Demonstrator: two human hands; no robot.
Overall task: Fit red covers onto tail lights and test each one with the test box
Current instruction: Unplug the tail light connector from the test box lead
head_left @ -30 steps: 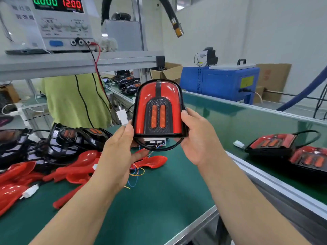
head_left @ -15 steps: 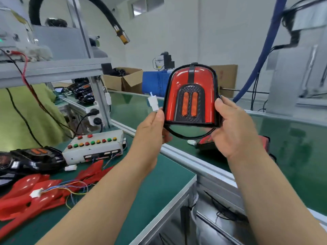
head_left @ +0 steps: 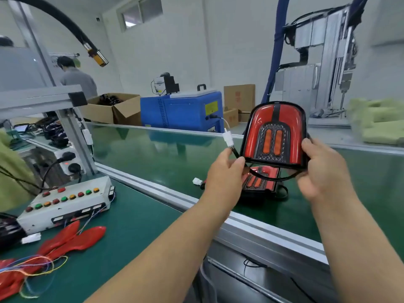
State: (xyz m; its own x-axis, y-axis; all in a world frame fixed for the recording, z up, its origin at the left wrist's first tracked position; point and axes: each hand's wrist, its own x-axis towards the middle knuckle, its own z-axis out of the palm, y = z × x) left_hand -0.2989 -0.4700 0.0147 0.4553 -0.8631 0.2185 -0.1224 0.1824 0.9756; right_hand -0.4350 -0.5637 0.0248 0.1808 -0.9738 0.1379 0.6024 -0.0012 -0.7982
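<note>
The green conveyor belt [head_left: 166, 156] is running past the far edge of the workbench [head_left: 122, 232], and above it the person is holding up one tail light [head_left: 274, 136] between both hands. The right hand [head_left: 321, 169] is gripping its right edge, thumb lying on the rim, fingers curling behind. The left hand [head_left: 225, 171] is pinching the light's black cable [head_left: 236, 153] just beside the lower left corner, with the white plug [head_left: 228, 137] standing up above the thumb. The light is sitting upright and facing the wearer: a black frame, a red cover arching over the top and sides, a black stripe down the middle, two orange bars in a dark textured panel.

A second tail light [head_left: 260, 182] is lying flat on the belt directly below the held one, its white connector [head_left: 197, 181] just to its left.

One test box [head_left: 63, 204] with two rows of coloured buttons is sitting near the workbench's far left edge. In front of it loose red covers [head_left: 72, 239] are lying in a pile; I cannot count them.
</note>
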